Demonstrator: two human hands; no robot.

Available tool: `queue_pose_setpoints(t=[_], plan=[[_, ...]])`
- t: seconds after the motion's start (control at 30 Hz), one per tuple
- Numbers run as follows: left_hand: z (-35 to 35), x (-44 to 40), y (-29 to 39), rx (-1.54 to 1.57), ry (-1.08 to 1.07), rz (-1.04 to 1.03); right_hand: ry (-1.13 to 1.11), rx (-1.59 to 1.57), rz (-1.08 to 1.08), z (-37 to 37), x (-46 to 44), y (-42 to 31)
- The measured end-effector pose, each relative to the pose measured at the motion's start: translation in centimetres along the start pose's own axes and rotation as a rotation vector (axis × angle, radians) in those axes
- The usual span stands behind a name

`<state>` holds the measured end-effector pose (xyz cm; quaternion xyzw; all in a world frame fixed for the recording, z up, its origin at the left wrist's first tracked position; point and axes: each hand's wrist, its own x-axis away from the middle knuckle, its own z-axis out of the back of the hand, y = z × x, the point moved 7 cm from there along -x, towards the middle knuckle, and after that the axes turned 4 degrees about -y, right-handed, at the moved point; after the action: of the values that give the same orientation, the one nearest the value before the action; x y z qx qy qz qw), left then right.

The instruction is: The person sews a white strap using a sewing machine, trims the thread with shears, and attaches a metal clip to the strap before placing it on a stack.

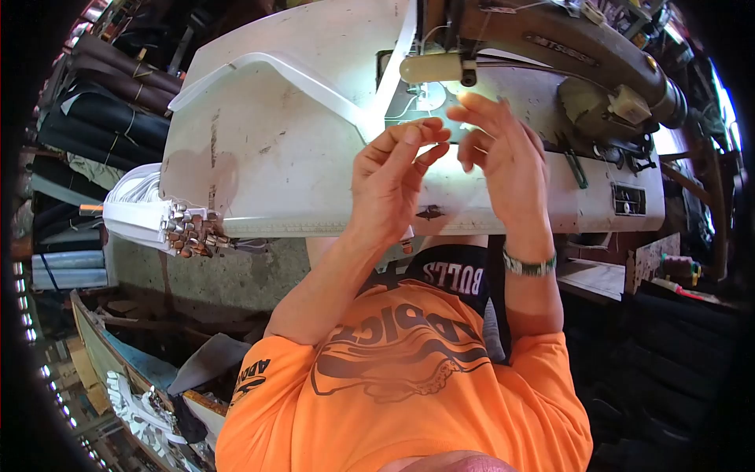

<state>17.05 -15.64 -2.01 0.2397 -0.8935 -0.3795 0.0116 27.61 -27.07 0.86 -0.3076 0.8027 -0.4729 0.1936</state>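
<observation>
My left hand (pixel 387 179) is raised over the front of the sewing machine's table, thumb and fingertips pinched together. What lies in the pinch, if anything, is too small to make out. Just to the right, my right hand (pixel 507 153) is held up with its fingers apart and loosely bent, nothing visible in them. Both hands are just in front of the sewing machine (pixel 550 47), near its lit needle area. A white strap (pixel 307 82) runs across the table and bends beside my left fingertips, then goes up towards the machine head. Thin white thread (pixel 460 112) shows near the needle area.
A bundle of white straps with metal ends (pixel 149 212) hangs at the table's left edge. Green-handled snips (pixel 578 167) lie at right on the worn white table (pixel 259 173). Dark material rolls (pixel 118 118) are stacked at left. A wooden bin (pixel 102 334) stands lower left.
</observation>
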Motion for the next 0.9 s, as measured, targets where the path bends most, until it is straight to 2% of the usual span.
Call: queue_pose_setpoints(t=[0.13,0.23,0.27,0.5,0.63,0.7,0.77,0.87,0.9], plan=[[0.7,0.3,0.5,-0.017,0.013,-0.026,-0.012,-0.235,-0.114,0.0,-3.2,1.4],[1.1,0.6,1.2,-0.029,0.013,-0.053,-0.116,-0.509,-0.162,-0.7,-3.6,2.5],[1.4,0.7,1.3,-0.034,0.018,-0.056,-0.047,-0.543,-0.165,-0.5,-3.6,2.8],[1.5,0.9,1.2,-0.123,0.073,-0.073,0.178,-0.447,0.042,-1.0,-3.3,2.7],[1.1,0.4,0.9,-0.106,0.121,-0.073,0.247,-0.379,0.045,-1.1,-2.4,2.9],[0.9,0.1,1.1,-0.09,0.163,-0.063,0.269,-0.125,0.15,-0.8,-0.1,1.8],[1.1,0.0,0.9,-0.059,0.22,-0.087,0.15,-0.006,0.182,-2.4,2.2,1.3],[0.1,0.0,-0.1,0.205,-0.006,0.115,-0.084,0.094,0.011,-5.7,4.2,1.7],[-0.6,0.2,-0.2,0.283,-0.079,0.2,-0.09,0.122,0.018,-5.6,4.3,1.5]])
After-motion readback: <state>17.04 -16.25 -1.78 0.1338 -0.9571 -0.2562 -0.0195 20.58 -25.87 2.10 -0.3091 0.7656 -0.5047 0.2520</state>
